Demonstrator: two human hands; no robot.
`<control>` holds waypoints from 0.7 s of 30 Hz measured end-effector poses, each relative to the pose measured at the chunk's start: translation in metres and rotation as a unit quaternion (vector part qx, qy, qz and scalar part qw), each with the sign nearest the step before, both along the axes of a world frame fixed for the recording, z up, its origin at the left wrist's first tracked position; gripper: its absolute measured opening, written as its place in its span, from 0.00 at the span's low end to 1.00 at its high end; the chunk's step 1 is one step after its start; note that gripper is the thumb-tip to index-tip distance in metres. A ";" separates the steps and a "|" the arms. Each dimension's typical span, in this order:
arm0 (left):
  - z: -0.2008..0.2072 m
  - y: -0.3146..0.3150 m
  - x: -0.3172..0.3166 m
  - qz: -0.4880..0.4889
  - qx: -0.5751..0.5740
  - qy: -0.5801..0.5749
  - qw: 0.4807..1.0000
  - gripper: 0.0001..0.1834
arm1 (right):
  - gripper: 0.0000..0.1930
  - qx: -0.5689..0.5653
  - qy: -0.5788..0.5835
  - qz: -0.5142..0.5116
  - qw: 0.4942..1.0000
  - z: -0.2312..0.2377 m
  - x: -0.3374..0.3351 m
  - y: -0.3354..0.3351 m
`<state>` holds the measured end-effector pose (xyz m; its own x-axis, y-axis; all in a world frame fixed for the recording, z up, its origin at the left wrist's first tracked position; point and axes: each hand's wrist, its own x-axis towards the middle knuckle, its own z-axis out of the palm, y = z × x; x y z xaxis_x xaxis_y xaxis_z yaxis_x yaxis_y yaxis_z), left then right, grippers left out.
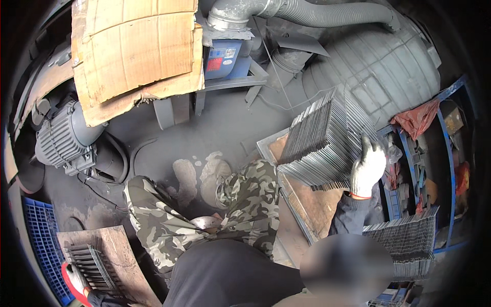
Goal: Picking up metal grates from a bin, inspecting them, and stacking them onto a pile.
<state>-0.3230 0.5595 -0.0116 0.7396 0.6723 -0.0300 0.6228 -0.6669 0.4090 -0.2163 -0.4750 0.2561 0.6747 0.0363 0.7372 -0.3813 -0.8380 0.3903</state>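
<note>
My right hand (369, 166), in a white glove with darkened fingertips, is at the right side of a tall stack of thin grey metal plates (327, 138). Its fingers bend over the plates' edges and close on them. The stack leans in rows on a wooden-topped stand (319, 204). At the lower left, my left hand (76, 281), in a white and red glove, is beside a small group of dark metal strips (92, 261). These strips lie on a brown board (123, 250). The left fingers are mostly out of sight, so their grip is unclear.
More plates (404, 240) stand stacked at the lower right, near a blue rack (447, 153) with a red bag (417, 120). A motor (66, 135) and a blue plastic crate (43, 240) are on the left. Ahead are cardboard sheets (140, 51) and a ribbed duct (327, 15).
</note>
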 end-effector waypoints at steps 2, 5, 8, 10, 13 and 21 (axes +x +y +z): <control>-0.006 -0.010 0.008 0.028 -0.047 0.013 0.998 0.26 | 0.25 -0.004 0.020 -0.009 1.000 -0.003 0.003 0.001; -0.009 0.028 -0.005 0.034 -0.033 -0.090 0.995 0.24 | 0.24 0.027 0.037 0.011 0.999 -0.021 0.010 -0.007; -0.019 0.037 0.010 -0.007 0.075 -0.065 0.995 0.25 | 0.23 0.065 0.049 -0.013 0.997 -0.026 0.006 0.002; -0.012 0.039 0.013 0.003 0.049 -0.043 0.998 0.25 | 0.23 0.088 0.045 0.010 0.995 -0.024 0.002 0.010; 0.013 0.033 0.005 0.019 0.026 -0.091 0.995 0.21 | 0.25 0.115 0.048 0.050 0.991 -0.028 -0.005 0.004; 0.209 -0.165 0.063 -0.028 0.239 -0.181 0.953 0.24 | 0.24 0.182 -0.181 0.283 0.924 -0.066 -0.006 0.111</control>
<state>-0.2597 0.3950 0.1977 0.6787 0.5035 0.5347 0.4553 -0.8597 0.2316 -0.2226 -0.3641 0.1906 0.3301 0.0121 0.9439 0.1081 -0.9938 -0.0250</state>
